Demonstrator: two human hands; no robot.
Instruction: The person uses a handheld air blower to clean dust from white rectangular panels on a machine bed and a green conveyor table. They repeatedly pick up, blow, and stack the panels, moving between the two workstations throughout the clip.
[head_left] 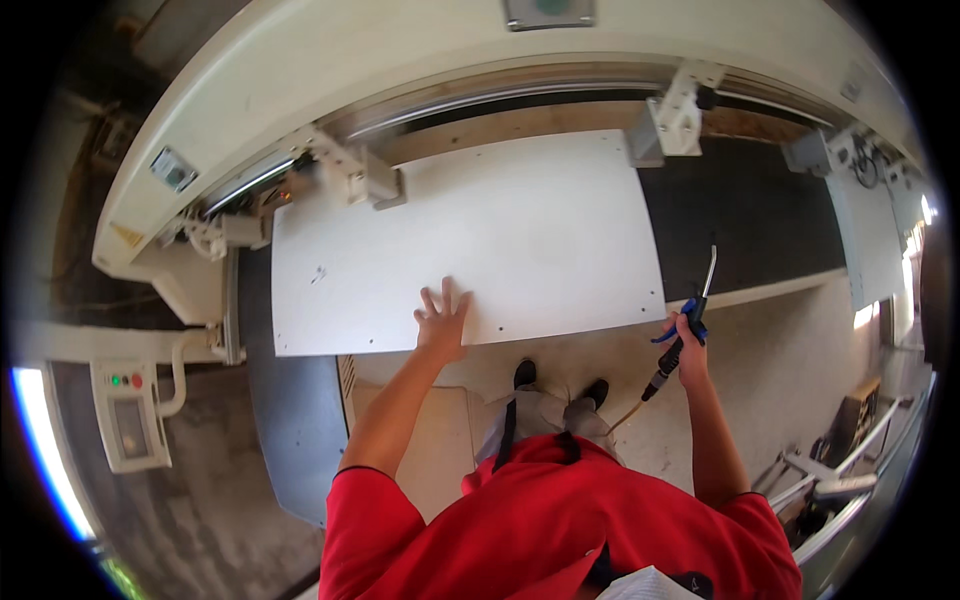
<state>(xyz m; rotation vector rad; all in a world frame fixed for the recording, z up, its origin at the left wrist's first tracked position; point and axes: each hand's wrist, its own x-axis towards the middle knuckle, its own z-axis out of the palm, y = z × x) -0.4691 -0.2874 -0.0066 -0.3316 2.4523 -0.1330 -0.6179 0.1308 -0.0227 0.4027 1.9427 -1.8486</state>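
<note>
A large white panel (480, 235) with small dark holes along its edges lies on the dark bed of a machine. My left hand (441, 322) rests flat on its near edge, fingers spread. In my right hand (690, 345), just beyond the panel's near right corner, is a blue and black air blow gun (693, 318). Its bent metal nozzle points away from me over the dark bed. A thin yellowish hose (627, 415) runs from the gun's lower end toward my legs.
Over the panel's far edge stand two grey clamps, one at left (375, 180) and one at right (668, 130). A cream machine beam (400, 45) arches behind them. A control box (131, 415) with buttons and a screen hangs at left. Metal rails (845, 465) stand at lower right.
</note>
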